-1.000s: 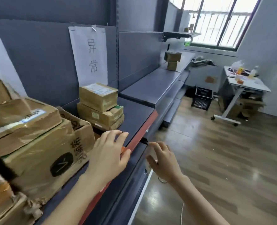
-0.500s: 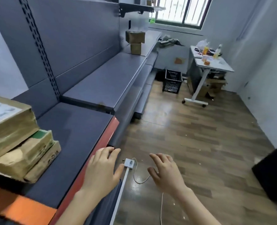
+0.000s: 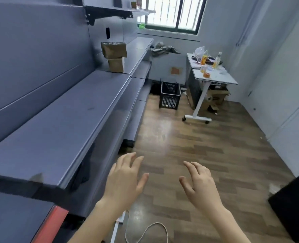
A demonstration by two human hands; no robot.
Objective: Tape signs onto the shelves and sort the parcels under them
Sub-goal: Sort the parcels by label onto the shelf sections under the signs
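Two boxes [image 3: 114,51] sit stacked far along the shelf [image 3: 57,123]. Beside the shelf, left hand [image 3: 124,179] and right hand [image 3: 199,183] hang open, empty. Cord [image 3: 155,223] is cut off.

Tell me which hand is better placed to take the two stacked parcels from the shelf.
Left, probably. The left hand is next to the shelf edge, on the side of the stacked parcels; the right hand is out over the floor. Both are open and empty.

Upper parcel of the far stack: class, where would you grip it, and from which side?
Probably by its two side faces, coming from the aisle: the upper parcel overhangs the smaller box beneath, and the back panel blocks the rear.
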